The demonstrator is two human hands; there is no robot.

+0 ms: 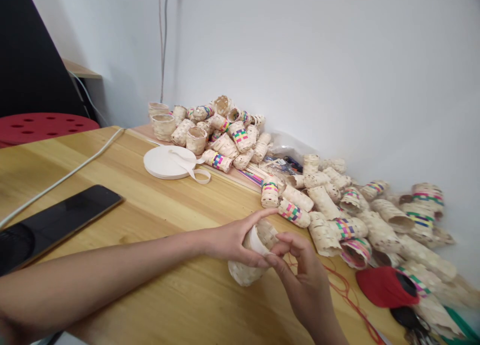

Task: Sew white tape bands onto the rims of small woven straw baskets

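Above the wooden table, a small woven basket of pale strips is tilted with its mouth up and to the right. My left hand wraps round its side, thumb in front and fingers behind. A whitish band lies along the rim. At the right side of the rim, my right hand pinches the edge between thumb and fingers; whether a loose band end is in the pinch cannot be made out. The basket's far side is partly hidden by my fingers.
Many woven baskets are heaped along the wall. A white ribbon roll lies left of them, a phone and white cable at left. Red cord, a red cap-like item and keys lie at right.
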